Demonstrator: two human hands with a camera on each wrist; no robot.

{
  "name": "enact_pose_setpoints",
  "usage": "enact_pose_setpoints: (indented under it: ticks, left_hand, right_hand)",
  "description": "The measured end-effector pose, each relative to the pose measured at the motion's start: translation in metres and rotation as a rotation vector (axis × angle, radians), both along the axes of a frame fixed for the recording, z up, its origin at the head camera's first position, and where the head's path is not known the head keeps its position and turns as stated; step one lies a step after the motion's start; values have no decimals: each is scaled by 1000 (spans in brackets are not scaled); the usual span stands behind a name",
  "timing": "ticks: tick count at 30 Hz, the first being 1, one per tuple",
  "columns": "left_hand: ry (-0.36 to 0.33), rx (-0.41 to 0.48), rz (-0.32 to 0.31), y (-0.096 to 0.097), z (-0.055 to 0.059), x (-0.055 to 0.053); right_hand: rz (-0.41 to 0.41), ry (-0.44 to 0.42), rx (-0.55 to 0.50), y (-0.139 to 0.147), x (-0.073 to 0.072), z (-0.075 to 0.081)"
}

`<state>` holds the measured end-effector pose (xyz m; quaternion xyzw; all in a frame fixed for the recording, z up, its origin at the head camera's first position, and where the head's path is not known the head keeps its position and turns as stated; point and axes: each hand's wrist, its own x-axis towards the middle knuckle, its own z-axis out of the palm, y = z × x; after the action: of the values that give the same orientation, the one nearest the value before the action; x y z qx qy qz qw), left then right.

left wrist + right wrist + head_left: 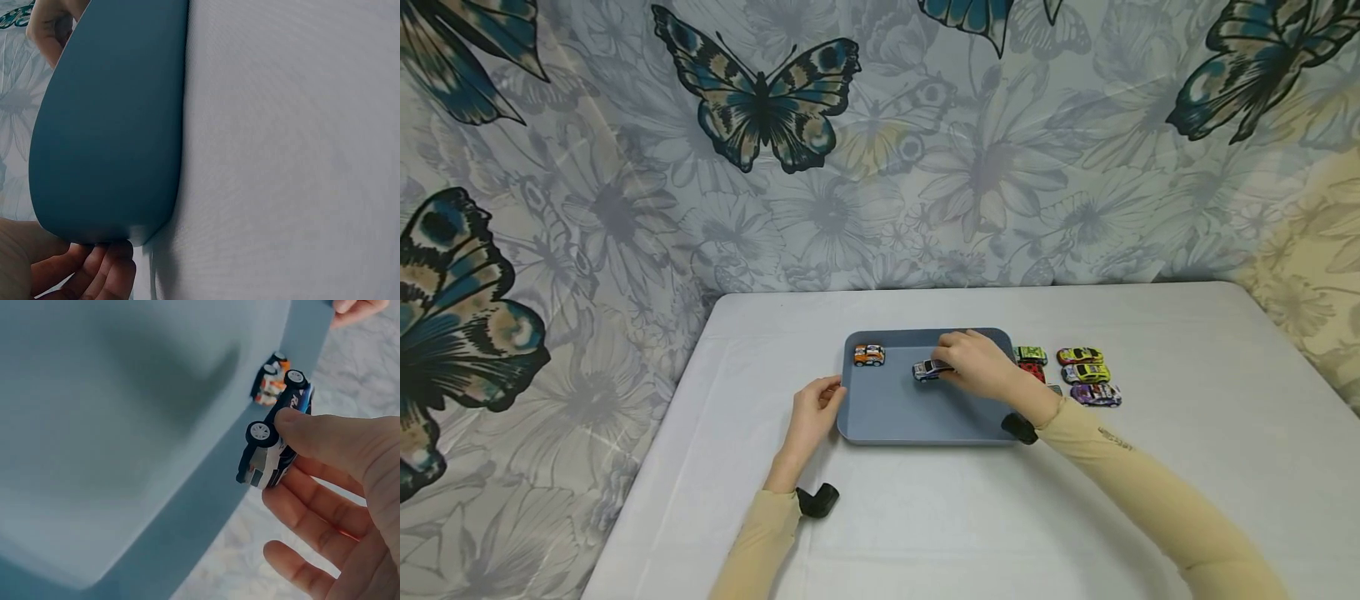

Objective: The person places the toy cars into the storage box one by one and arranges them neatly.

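Observation:
My right hand [977,362] pinches a white and dark blue toy car [272,440] between thumb and fingers. It holds the car over the blue-grey tray [887,421], with the wheels showing in the right wrist view. An orange and white toy car [869,356] sits in the tray's far left corner. At the tray's left edge my left hand [811,412] grips the rim, thumb and curled fingertips against it, as the left wrist view shows from close by.
Right of the tray are several toy cars: a green one [1032,355], a red one [1032,370] partly behind the right arm, a yellow one [1086,373] and a purple one [1096,394]. A white cloth [925,517] covers the table, with a butterfly-patterned wall [880,225] behind.

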<state>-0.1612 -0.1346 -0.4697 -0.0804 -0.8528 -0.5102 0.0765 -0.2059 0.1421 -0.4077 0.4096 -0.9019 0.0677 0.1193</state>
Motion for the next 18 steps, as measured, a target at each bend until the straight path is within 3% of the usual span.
enact_pose_setpoints:
  ticks: [18]
  left_hand:
    - [2,-6,2,0,-1,0]
  right_hand:
    - [-11,-148,-14,-45,-22,-17]
